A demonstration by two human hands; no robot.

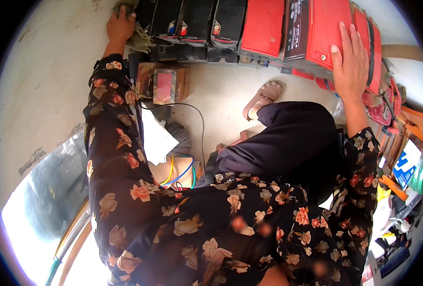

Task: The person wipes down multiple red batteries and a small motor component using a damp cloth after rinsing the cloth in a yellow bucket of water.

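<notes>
At eleven o'clock the left hand presses a crumpled grey-green rag against the floor, fingers curled down onto the cloth, its upper part cut off by the rim. Just right of it stand about four black batteries in a row, their tops out of frame. Below them sit two small worn boxes, side by side. One pink sandal shows near the centre, the foot partly hidden by a dark trouser leg. At one o'clock the right hand lies flat, fingers spread wide, on a red battery; two more red ones flank it. Clutter at three o'clock is too small to make out
</notes>
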